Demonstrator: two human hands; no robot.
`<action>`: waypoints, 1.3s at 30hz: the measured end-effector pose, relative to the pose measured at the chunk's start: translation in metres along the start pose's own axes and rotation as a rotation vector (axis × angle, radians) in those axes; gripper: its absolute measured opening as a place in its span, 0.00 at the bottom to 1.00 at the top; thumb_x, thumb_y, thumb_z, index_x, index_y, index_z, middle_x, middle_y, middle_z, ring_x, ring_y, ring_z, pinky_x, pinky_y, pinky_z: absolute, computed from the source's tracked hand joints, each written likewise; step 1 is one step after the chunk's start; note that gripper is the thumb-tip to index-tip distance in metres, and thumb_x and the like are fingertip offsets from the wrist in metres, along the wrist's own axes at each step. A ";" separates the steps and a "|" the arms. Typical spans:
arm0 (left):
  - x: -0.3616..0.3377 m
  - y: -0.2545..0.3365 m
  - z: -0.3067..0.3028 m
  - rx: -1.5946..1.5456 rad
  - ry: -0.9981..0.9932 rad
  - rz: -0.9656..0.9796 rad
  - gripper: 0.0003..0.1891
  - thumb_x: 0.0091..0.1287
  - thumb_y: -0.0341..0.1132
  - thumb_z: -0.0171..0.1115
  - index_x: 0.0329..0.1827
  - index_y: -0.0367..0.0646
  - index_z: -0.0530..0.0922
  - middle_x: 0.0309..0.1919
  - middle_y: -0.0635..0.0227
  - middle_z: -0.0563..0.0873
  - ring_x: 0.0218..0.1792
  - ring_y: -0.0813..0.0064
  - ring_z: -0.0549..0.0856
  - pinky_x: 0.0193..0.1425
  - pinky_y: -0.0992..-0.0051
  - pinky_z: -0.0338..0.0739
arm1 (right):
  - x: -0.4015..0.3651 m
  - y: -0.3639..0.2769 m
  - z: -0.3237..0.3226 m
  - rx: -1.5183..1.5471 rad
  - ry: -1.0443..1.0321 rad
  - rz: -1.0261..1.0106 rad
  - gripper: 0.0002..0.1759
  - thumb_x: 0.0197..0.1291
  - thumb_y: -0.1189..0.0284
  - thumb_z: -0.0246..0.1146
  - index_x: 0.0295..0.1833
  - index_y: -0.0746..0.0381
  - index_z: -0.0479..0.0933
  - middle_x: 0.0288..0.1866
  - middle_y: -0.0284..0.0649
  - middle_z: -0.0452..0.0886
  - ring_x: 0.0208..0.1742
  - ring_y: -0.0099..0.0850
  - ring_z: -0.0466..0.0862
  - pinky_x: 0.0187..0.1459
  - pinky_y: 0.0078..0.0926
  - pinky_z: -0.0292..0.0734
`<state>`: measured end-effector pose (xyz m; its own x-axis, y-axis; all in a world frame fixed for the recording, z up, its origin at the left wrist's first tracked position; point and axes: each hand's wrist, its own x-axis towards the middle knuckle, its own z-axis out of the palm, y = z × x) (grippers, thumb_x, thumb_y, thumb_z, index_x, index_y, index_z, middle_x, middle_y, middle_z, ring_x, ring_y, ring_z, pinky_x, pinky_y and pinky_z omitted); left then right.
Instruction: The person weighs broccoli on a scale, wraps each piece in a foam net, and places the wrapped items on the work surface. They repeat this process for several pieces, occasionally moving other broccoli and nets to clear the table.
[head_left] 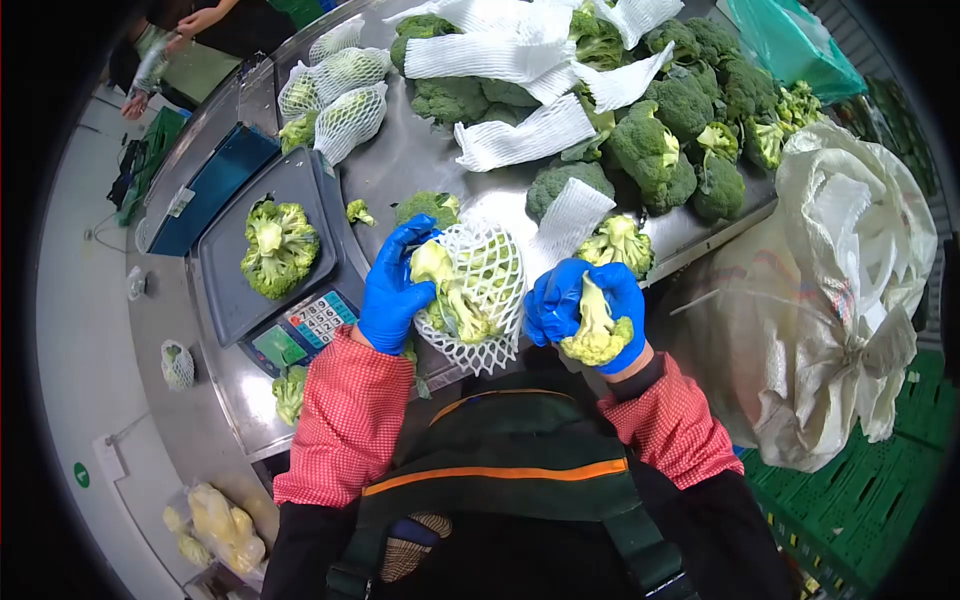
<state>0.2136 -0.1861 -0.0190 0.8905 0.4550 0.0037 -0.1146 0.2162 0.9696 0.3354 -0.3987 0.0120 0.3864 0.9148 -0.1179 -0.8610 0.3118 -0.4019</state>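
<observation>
My left hand (398, 285), in a blue glove, grips the left side of a white foam net sleeve (505, 262). Pale broccoli pieces (455, 300) sit in the sleeve's opening, stems showing, against my thumb. In my right hand (618, 310), also gloved in blue, is a broccoli floret (598, 338), its stem pointing up and its pale head down. The right fingers wrap around it, just to the right of the sleeve. A cut broccoli head (615, 243) lies just beyond the right hand. Another broccoli head (278, 248) rests on the weighing scale (222, 300), left of my left hand.
Loose broccoli (690, 110) and flat foam sleeves (520, 135) cover the table's far side. Netted heads (350, 120) lie at the back left. A large white sack (740, 340) stands at right above green crates (850, 510). Another person's hand (135, 104) shows at upper left.
</observation>
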 end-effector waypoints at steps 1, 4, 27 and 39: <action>0.001 0.002 0.000 0.035 -0.010 0.026 0.40 0.45 0.34 0.70 0.64 0.36 0.64 0.60 0.63 0.71 0.62 0.68 0.70 0.68 0.69 0.60 | 0.000 -0.001 0.000 0.009 -0.033 -0.001 0.22 0.57 0.55 0.47 0.33 0.63 0.76 0.19 0.39 0.68 0.23 0.34 0.69 0.30 0.33 0.66; 0.004 0.011 0.006 0.097 -0.032 0.046 0.39 0.46 0.34 0.69 0.64 0.36 0.65 0.59 0.63 0.72 0.61 0.69 0.70 0.68 0.69 0.60 | 0.002 -0.007 -0.005 0.173 -0.102 0.054 0.22 0.58 0.54 0.48 0.37 0.61 0.77 0.24 0.38 0.71 0.22 0.33 0.69 0.30 0.33 0.66; 0.026 0.004 0.008 -0.213 0.100 -0.118 0.36 0.39 0.14 0.52 0.60 0.36 0.69 0.57 0.64 0.74 0.59 0.69 0.73 0.67 0.71 0.64 | -0.025 -0.180 -0.029 -1.124 0.115 -0.053 0.18 0.67 0.61 0.47 0.40 0.64 0.75 0.39 0.39 0.78 0.38 0.29 0.78 0.43 0.25 0.73; 0.035 0.002 0.028 -0.079 0.179 -0.170 0.33 0.44 0.14 0.58 0.60 0.37 0.70 0.55 0.65 0.75 0.56 0.70 0.75 0.61 0.74 0.69 | 0.030 -0.055 0.009 -1.767 0.366 -0.116 0.45 0.48 0.59 0.70 0.71 0.54 0.57 0.46 0.45 0.76 0.38 0.32 0.79 0.40 0.27 0.76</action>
<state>0.2563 -0.1937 -0.0098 0.8086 0.5504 -0.2080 -0.0103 0.3667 0.9303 0.3909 -0.3859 0.0391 0.6685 0.7374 -0.0968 0.4078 -0.4723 -0.7814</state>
